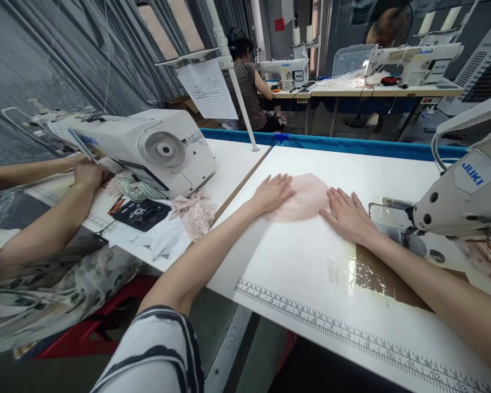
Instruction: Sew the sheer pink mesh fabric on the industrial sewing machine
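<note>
A thin, rounded piece of pale pink fabric (309, 196) lies flat on the white sewing table (286, 256). On its left edge rests my left hand (273, 193), palm down with the fingers stretched out. My right hand (347, 214) lies flat at the fabric's right edge, thumb and fingers apart. Neither hand grips anything. Just right of my right hand is the metal bed of a white sewing machine (460, 185), with gathered pink fabric (485, 256) beyond it.
A ruler strip (311, 319) runs along the table's front edge. At left, a co-worker's hands (90, 173) work at another sewing machine (167, 147), near a dark phone (143, 214) and pink lace (194, 213). A white pole (239, 87) rises behind. Another person (245, 82) sits further back.
</note>
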Tool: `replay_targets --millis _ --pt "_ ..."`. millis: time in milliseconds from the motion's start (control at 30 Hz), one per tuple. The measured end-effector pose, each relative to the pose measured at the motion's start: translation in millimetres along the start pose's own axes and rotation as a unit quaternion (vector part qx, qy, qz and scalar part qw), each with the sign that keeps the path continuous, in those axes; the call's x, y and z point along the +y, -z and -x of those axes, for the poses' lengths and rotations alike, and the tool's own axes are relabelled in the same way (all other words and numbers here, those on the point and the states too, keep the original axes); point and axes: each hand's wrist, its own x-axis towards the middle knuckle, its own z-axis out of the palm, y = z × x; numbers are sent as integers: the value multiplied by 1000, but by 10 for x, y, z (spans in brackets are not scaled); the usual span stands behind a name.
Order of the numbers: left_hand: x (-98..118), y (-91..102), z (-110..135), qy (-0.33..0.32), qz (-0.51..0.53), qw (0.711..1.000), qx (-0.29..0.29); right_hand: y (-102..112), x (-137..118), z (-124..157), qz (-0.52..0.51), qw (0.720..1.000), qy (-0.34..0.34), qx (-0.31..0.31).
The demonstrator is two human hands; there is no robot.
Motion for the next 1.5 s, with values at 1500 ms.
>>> replay_targets --millis 1500 --pt "2980 -493 434 -510 -6 838 194 913 1592 2418 -9 954 -166 249"
